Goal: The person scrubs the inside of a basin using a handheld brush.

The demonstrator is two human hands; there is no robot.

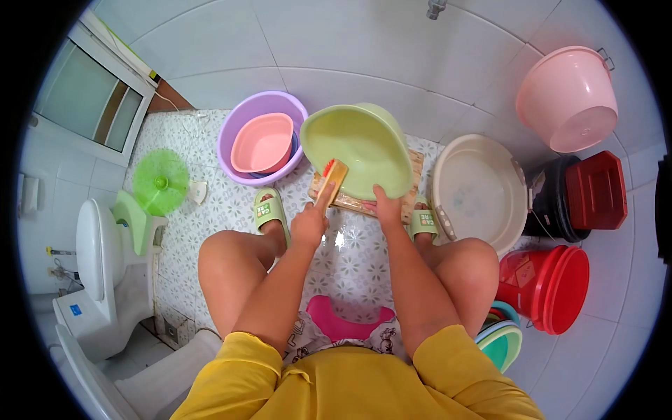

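My left hand grips a wooden scrub brush with red bristles, its head against the rim of a light green basin. The basin is tilted up on edge, its hollow facing me, and rests on a wooden board on the wet tiled floor. My right hand holds the basin's lower rim. I sit low with both knees spread and green slippers on my feet.
A purple basin with a pink basin inside stands at left. A beige basin, a black bucket with red lid, a red bucket and a pink bucket crowd the right. A toilet stands at left.
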